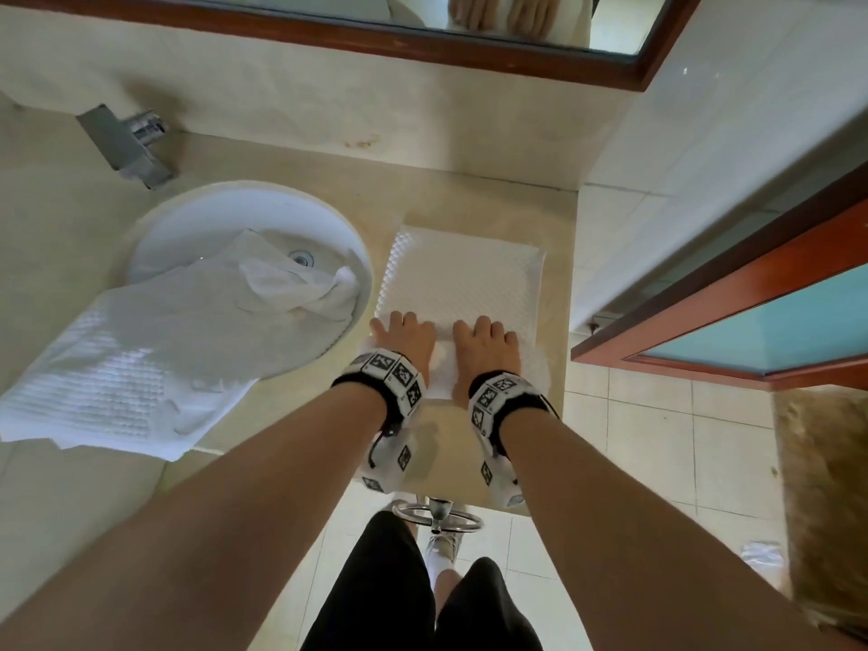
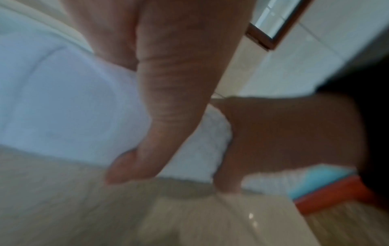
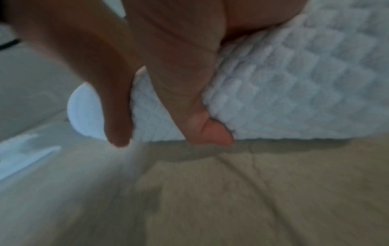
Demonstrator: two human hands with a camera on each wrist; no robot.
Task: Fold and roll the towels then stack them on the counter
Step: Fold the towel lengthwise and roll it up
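Observation:
A white waffle-weave towel (image 1: 462, 270) lies folded into a long strip on the beige counter (image 1: 469, 195), right of the sink. Its near end is wound into a roll (image 1: 444, 364). My left hand (image 1: 404, 333) and right hand (image 1: 486, 340) sit side by side on the roll, fingers curved over its top. In the left wrist view my left thumb (image 2: 164, 116) presses against the roll's near side (image 2: 73, 108). The right wrist view shows my right thumb (image 3: 189, 99) tucked at the roll's base, where the towel (image 3: 294, 91) meets the counter.
A second white towel (image 1: 155, 340) lies crumpled over the round sink's rim (image 1: 197, 213) and the counter at left. A chrome faucet (image 1: 131, 143) stands behind the sink, below a wood-framed mirror (image 1: 516, 51). The counter's right edge drops to tiled floor; a door frame (image 1: 751, 298) stands at right.

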